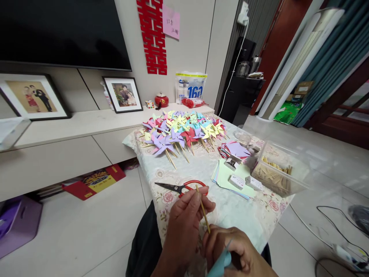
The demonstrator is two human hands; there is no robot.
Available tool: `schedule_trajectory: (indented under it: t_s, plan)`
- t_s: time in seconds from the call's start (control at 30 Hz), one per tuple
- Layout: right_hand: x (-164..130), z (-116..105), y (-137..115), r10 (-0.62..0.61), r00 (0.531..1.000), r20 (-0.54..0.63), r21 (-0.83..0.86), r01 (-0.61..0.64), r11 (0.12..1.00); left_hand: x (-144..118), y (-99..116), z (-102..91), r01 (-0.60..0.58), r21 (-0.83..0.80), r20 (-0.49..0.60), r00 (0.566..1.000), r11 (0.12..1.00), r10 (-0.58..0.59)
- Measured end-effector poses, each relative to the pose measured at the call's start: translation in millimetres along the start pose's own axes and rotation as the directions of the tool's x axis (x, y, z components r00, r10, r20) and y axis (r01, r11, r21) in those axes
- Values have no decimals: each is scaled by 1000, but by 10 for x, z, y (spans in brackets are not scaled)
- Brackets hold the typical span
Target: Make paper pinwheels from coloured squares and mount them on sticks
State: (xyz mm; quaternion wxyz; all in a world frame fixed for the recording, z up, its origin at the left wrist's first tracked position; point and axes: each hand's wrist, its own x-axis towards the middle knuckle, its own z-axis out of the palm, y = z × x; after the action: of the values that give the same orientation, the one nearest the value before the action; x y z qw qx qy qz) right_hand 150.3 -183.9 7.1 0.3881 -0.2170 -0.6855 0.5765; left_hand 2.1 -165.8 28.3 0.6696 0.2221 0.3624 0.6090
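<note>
Light-blue folded paper showing closest, thin tan wooden stick between two hands

Just beyond the left hand, black-bladed scissors with red handles are lying on the pale floral tablecloth, the fingers partly covering one handle loop from this view. Farther back, many-coloured paper pinwheels on sticks are crowding the table's far end. On the right, pale-green paper sheets are carrying two small white boxes and a shiny metal clip; behind them, a stack of purple and red paper pieces is resting. A clear plastic bin full of short wooden sticks is standing at the table's right edge.

The left hand is pinching the stick's upper part between thumb and fingers, its tip poking out above. The right hand is curling closed about the stick's lower end, in front of the person's body. The folded paper is sitting against the right fingers, running off the bottom edge; how firmly they are gripping it is hidden.
</note>
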Motion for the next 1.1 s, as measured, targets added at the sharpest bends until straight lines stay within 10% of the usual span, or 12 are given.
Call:
schedule_trajectory:
  t_s: [0.8,1.1]
  plan:
    - [206,-342,-460,-402,910,-98,-548,288,785,-87,25,39,-29,266,-15,999,964,34]
    - [192,-272,-300,-477,848,-229,-611,256,749,-174,69,72,-340,518,195,940,785,279]
